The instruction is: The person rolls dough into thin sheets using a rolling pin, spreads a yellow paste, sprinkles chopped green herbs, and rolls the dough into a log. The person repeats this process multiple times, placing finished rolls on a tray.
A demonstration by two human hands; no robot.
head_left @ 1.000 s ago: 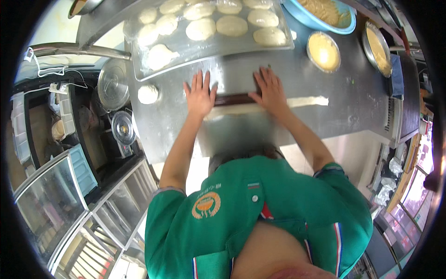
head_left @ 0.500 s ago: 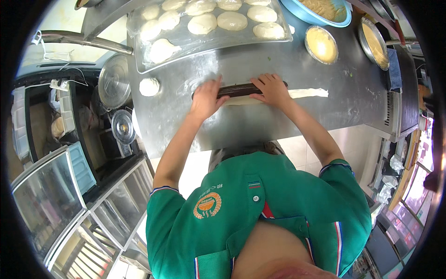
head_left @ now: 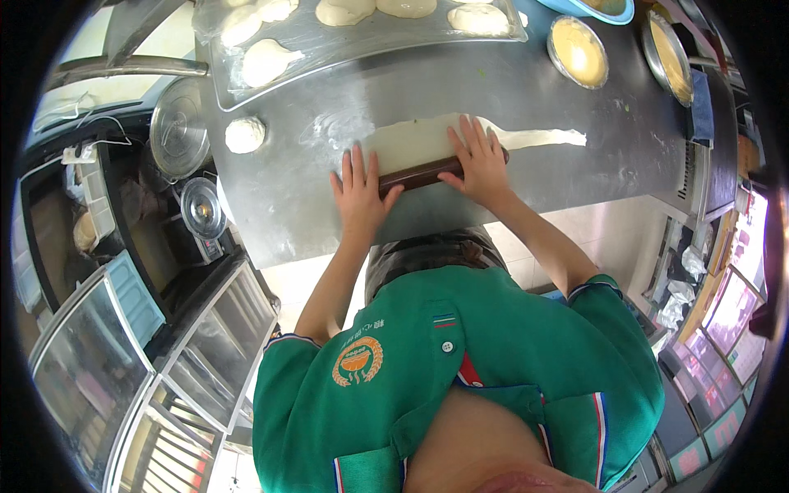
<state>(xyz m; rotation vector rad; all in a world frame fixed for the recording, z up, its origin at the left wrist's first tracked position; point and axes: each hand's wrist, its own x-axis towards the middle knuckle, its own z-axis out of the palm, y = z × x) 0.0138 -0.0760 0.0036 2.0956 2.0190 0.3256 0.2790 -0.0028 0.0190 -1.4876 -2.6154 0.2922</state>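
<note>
A dark brown rolling pin (head_left: 421,174) lies across the near edge of a thin, pale dough sheet (head_left: 411,140). From the sheet, a narrow dough tail stretches right along the steel worktable (head_left: 304,197). My left hand (head_left: 360,197) rests over the pin's left end, open, fingers stretched forward and thumb toward the pin. On the pin's right part lies my right hand (head_left: 479,164), also open; its fingers reach over the dough and its thumb points left along the pin. The palms hide both ends of the pin in part.
A round dough ball (head_left: 245,135) sits at the left. Flattened dough pieces lie on a metal tray (head_left: 362,51) at the back. Two metal bowls of yellow contents, one a round bowl (head_left: 578,52), stand back right beside a blue basin (head_left: 604,11).
The pin and both hands have come nearer to me, and the fingers have straightened out. More of the dough sheet shows beyond the pin. The whole view has shifted slightly.
</note>
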